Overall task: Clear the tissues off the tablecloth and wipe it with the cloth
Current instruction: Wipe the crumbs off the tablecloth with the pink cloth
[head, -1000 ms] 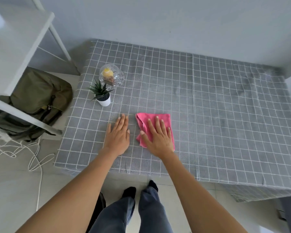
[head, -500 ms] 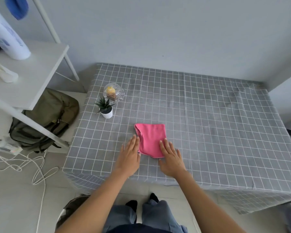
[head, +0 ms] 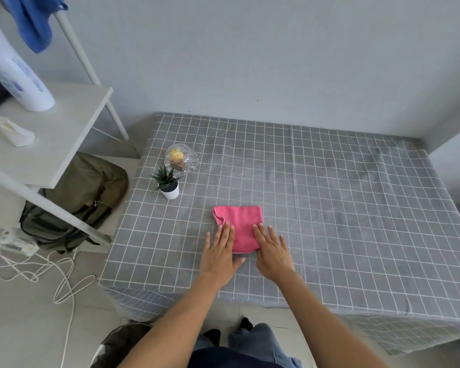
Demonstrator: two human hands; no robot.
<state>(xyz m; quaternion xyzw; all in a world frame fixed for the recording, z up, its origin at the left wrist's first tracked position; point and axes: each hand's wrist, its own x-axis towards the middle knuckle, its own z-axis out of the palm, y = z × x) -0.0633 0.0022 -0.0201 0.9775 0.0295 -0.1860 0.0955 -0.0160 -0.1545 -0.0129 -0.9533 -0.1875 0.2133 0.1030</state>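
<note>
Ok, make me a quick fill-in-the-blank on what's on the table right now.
1. The folded cloth on the tablecloth is ____ in colour.
2. Both the left hand and the right hand lie ____ at the cloth's near edge.
3. The small potted plant stands in a ____ pot.

Missing words: pink; flat; white

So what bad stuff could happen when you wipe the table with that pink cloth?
The little potted plant and the glass dish stand on the tablecloth just beyond and to the left of the pink cloth. A wide sweep that way could knock them over. Also, both the left hand and the right hand press flat, so the tablecloth might bunch up or slide toward the edge.
</note>
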